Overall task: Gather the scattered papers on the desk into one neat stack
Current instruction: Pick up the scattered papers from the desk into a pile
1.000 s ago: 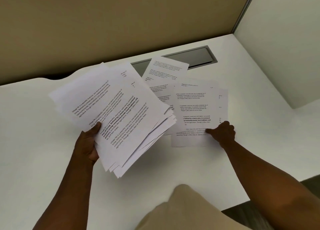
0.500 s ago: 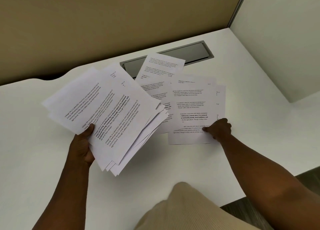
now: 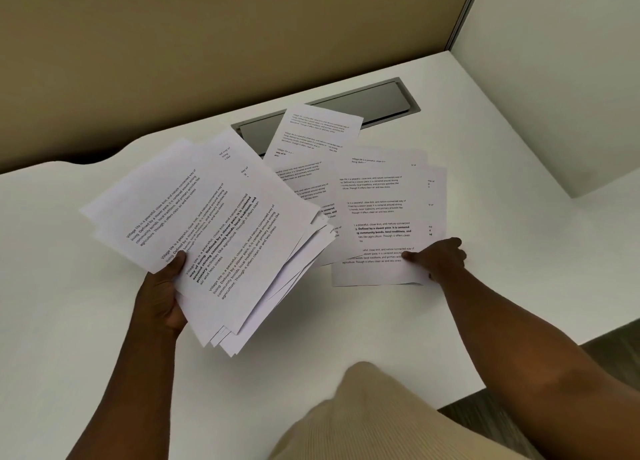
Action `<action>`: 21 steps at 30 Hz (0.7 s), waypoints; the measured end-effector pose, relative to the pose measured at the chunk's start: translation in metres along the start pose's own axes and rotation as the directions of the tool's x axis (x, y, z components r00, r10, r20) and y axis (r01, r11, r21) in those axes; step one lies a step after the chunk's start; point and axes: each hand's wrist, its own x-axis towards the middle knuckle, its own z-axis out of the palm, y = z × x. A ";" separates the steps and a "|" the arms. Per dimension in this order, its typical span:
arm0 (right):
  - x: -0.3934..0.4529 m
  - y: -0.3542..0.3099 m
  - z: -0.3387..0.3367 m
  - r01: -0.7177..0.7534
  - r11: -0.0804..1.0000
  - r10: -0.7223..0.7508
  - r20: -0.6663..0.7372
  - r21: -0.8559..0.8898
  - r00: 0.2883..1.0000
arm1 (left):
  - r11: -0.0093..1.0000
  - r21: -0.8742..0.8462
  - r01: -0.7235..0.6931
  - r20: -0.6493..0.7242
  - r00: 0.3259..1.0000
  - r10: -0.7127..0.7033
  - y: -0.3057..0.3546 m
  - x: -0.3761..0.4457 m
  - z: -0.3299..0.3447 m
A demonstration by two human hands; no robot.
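Observation:
My left hand [image 3: 162,293] holds a fanned, uneven bundle of printed sheets [image 3: 214,224] tilted above the white desk [image 3: 69,321], thumb on top near the lower left edge. My right hand [image 3: 438,259] pinches the lower right corner of the top sheet of a loose group of papers [image 3: 377,217] lying flat on the desk, thumb on top. Further back, one more printed sheet [image 3: 315,130] lies partly over the grey cable tray, with other sheets overlapping below it.
A grey recessed cable tray [image 3: 388,101] is set into the desk near the tan partition [image 3: 207,44]. A pale wall panel [image 3: 554,79] rises at the right. The desk's front edge runs at lower right, with dark floor [image 3: 606,349] beyond. My beige-clothed knee [image 3: 363,411] shows at the bottom.
The view shifted slightly. Both hands stay on their papers; the right hand keeps its pinch on the corner of the flat sheets, and the left-hand bundle has barely moved.

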 end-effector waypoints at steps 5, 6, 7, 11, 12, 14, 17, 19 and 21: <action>-0.001 0.000 0.001 0.034 0.999 -0.033 0.026 -0.008 0.999 | 1.000 -0.002 -0.001 0.000 1.000 0.001 -0.001 -0.001 0.003; -0.006 -0.002 -0.002 0.042 0.999 -0.042 0.026 -0.017 0.999 | 1.000 0.002 -0.010 -0.001 1.000 0.010 -0.001 -0.001 0.003; -0.011 -0.004 -0.004 0.050 0.999 -0.050 0.023 -0.017 0.998 | 1.000 0.006 -0.019 0.001 1.000 0.019 -0.001 -0.001 0.003; -0.021 -0.007 -0.006 0.088 0.996 -0.088 -0.013 0.011 0.996 | 0.999 0.008 -0.031 0.011 0.999 0.031 -0.001 -0.001 0.001; -0.024 -0.007 -0.006 0.100 0.994 -0.099 -0.032 0.041 0.995 | 0.999 0.011 -0.034 0.016 0.999 0.033 0.000 -0.002 0.001; -0.030 -0.007 -0.004 0.166 0.983 -0.160 -0.079 0.083 0.984 | 0.998 0.029 -0.047 0.025 0.999 0.046 0.000 -0.003 0.000; -0.037 -0.008 -0.005 0.342 0.936 -0.329 -0.141 0.085 0.934 | 0.994 0.064 -0.084 0.035 0.996 0.082 0.002 -0.007 0.002; -0.044 -0.012 -0.013 0.460 0.883 -0.435 -0.206 0.096 0.877 | 0.992 0.075 -0.100 0.054 0.994 0.096 0.003 -0.009 0.005; -0.054 -0.022 -0.026 0.541 0.834 -0.494 -0.286 0.113 0.821 | 0.991 0.080 -0.111 0.069 0.992 0.106 0.004 -0.011 0.007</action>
